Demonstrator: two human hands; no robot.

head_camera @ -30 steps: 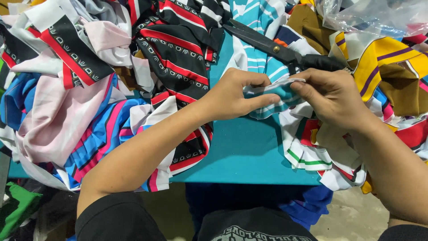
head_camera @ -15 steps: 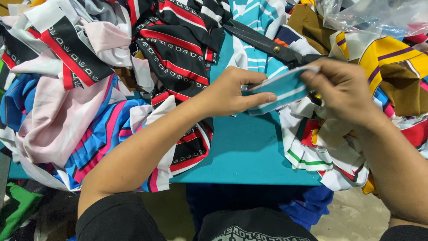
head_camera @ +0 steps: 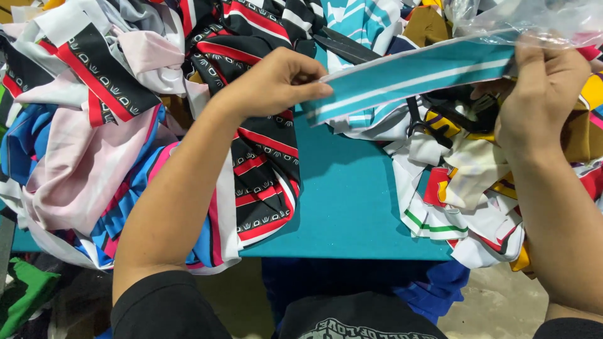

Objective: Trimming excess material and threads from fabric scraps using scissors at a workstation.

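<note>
Both the left hand (head_camera: 276, 81) and right hand (head_camera: 543, 94) pinch a teal white-striped fabric strip (head_camera: 414, 72) taut across the upper frame, apparently mid-straightening, which seems to call for steady, even tension next.

Two hands, the left hand (head_camera: 276, 81) and the right hand (head_camera: 543, 94); one teal strip (head_camera: 414, 72) with white stripes; one pair of scissors (head_camera: 440, 119); two heaps of cloth scraps; one tabletop (head_camera: 352, 207).

The hands have moved apart. The teal strip (head_camera: 414, 75), bunched between them a second ago, is now stretched flat between left hand (head_camera: 276, 81) and right hand (head_camera: 546, 94). The right hand has shifted rightward.
</note>
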